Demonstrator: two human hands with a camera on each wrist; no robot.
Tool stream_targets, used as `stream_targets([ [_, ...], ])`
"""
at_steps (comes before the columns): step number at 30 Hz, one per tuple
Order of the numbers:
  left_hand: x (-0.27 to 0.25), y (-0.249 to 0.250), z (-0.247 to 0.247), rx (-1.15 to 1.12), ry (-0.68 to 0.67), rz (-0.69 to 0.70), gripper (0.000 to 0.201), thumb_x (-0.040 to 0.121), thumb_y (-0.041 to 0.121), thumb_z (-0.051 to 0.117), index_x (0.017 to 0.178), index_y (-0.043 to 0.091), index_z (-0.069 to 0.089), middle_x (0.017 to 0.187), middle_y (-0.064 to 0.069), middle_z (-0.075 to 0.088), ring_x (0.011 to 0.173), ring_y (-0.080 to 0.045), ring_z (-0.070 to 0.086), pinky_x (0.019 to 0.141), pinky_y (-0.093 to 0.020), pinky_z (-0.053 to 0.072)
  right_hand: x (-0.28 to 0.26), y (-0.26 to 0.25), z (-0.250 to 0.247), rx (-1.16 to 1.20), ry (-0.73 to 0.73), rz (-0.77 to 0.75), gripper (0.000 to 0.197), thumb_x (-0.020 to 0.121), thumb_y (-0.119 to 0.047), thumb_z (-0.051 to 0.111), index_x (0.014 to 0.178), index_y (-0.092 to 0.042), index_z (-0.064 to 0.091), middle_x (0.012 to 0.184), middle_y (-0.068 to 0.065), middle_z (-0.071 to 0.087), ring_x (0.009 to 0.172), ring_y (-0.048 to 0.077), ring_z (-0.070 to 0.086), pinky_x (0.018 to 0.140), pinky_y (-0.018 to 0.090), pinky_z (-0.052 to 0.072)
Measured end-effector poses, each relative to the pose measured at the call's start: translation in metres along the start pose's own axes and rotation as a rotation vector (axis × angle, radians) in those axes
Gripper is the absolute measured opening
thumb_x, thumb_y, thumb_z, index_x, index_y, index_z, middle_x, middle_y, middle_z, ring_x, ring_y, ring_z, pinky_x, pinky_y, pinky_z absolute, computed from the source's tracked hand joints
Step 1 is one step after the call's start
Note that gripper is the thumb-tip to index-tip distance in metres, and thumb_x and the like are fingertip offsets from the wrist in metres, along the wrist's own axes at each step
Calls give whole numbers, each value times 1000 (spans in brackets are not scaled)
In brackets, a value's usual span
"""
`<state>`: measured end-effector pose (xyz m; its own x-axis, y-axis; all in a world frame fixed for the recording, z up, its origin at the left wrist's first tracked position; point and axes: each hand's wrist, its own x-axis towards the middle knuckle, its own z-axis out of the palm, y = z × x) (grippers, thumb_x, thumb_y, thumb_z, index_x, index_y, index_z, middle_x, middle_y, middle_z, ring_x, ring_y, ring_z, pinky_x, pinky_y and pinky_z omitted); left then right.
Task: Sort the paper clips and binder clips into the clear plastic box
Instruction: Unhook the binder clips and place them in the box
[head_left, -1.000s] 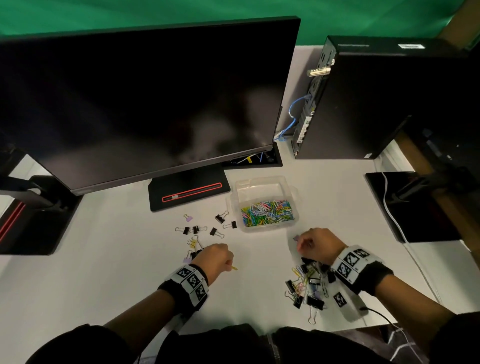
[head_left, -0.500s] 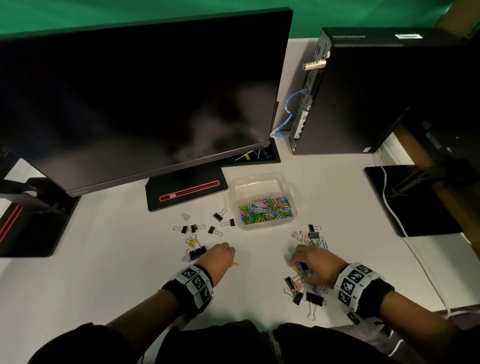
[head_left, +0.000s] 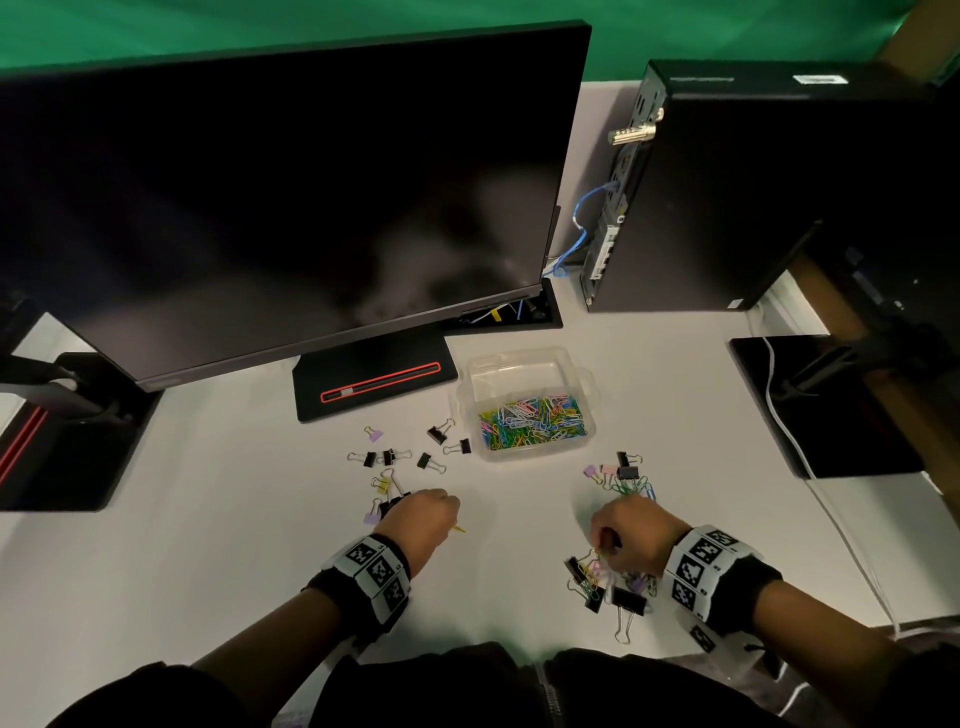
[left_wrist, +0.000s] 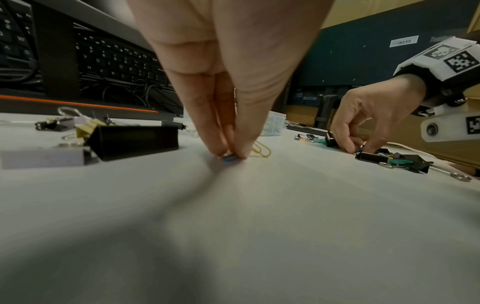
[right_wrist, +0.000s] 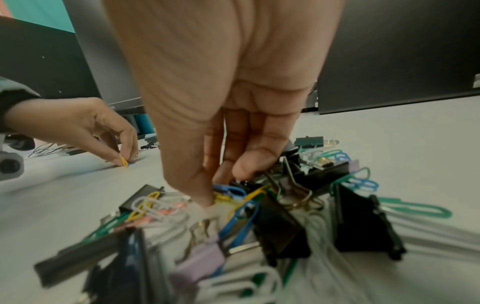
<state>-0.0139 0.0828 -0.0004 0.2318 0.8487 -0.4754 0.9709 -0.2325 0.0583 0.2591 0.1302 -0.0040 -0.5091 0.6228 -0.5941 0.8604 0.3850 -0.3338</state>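
The clear plastic box (head_left: 582, 376) stands mid-table, with many coloured paper clips (head_left: 532, 421) in its near half. My left hand (head_left: 451, 519) pinches down on the table, its tips on a blue paper clip (left_wrist: 230, 158), with a yellow paper clip (left_wrist: 261, 151) held at the thumb. My right hand (head_left: 605, 545) reaches into a tangled pile of binder clips and paper clips (head_left: 608, 587); thumb and fingers (right_wrist: 205, 197) pinch at a yellow paper clip (right_wrist: 224, 197) in it. A smaller pile (head_left: 626, 475) lies beyond that hand.
Loose binder clips (head_left: 395, 458) lie scattered left of the box, and a big black one (left_wrist: 135, 138) sits close to my left hand. A monitor (head_left: 291, 197) on its base (head_left: 374, 382) and a black computer case (head_left: 753, 182) close off the back. A white cable (head_left: 831, 519) runs along the right.
My right hand has drawn back from just in front of the box to the near pile, uncovering the smaller pile. My left hand has stayed put with the yellow clip.
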Motion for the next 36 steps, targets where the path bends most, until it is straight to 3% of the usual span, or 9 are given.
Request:
stream_targets([
  [4, 4, 3, 1, -44, -88, -16, 26, 88, -1, 44, 111, 0, 55, 116, -19, 57, 104, -29, 58, 83, -35, 44, 1, -6, -1, 2, -15, 34, 21, 71, -9, 59, 89, -14, 67, 81, -3, 64, 76, 8, 53, 68, 17, 41],
  [8, 10, 3, 2, -112, -92, -24, 26, 86, -2, 43, 110, 0, 53, 118, -19, 55, 107, -30, 54, 80, -36, 42, 5, -14, -13, 14, 8, 38, 19, 70, -8, 61, 87, -13, 68, 84, 0, 68, 76, 11, 56, 69, 17, 42],
  [13, 18, -2, 0, -182, -126, -66, 23, 84, 6, 54, 106, 1, 56, 119, -16, 56, 107, -31, 55, 88, -35, 45, 25, -21, -52, 199, 243, 21, 15, 67, -7, 69, 78, -15, 69, 76, -4, 66, 68, 8, 60, 70, 19, 49],
  [16, 18, -2, -5, -201, -144, -44, 7, 83, 6, 55, 87, 10, 52, 117, -16, 57, 106, -31, 56, 87, -36, 46, 42, -24, -72, 374, 422, 48, 15, 70, -3, 69, 74, -18, 67, 73, -6, 65, 64, 5, 59, 67, 26, 54],
  [21, 20, -4, -5, -248, -122, 1, 41, 81, 6, 58, 58, 24, 29, 113, -14, 61, 106, -29, 56, 86, -35, 45, 63, -28, -87, 460, 598, 80, 12, 80, -6, 63, 88, -12, 70, 81, 0, 65, 69, 9, 57, 73, 23, 47],
  [24, 26, -5, -12, -347, -41, 3, 39, 77, 6, 61, 57, 25, 34, 99, -8, 62, 98, -26, 56, 79, -31, 45, 62, -22, -81, 498, 630, 86, 17, 86, -7, 57, 96, -13, 69, 89, -2, 65, 74, 14, 58, 72, 22, 47],
  [28, 39, 2, -39, -468, 109, 16, 23, 75, 6, 63, 65, 21, 48, 83, -1, 55, 79, -15, 49, 68, -21, 36, 43, -7, -67, 479, 678, 59, 20, 85, -2, 54, 96, -11, 68, 91, -2, 64, 63, 6, 53, 56, 1, 40],
  [31, 55, 9, -58, -516, 199, 39, 31, 74, 3, 63, 60, 22, 44, 85, -5, 57, 80, -21, 53, 68, -24, 39, 22, 8, -54, 441, 643, 80, 22, 81, 4, 54, 90, -12, 67, 84, -2, 61, 62, -1, 50, 55, 3, 37],
  [36, 85, 16, -69, -543, 262, -6, 17, 78, -1, 56, 84, 13, 65, 104, -15, 66, 98, -30, 60, 82, -28, 47, -12, 32, -31, 377, 524, 144, 21, 79, -1, 60, 82, -22, 66, 77, -11, 60, 58, 3, 51, 56, 5, 40],
])
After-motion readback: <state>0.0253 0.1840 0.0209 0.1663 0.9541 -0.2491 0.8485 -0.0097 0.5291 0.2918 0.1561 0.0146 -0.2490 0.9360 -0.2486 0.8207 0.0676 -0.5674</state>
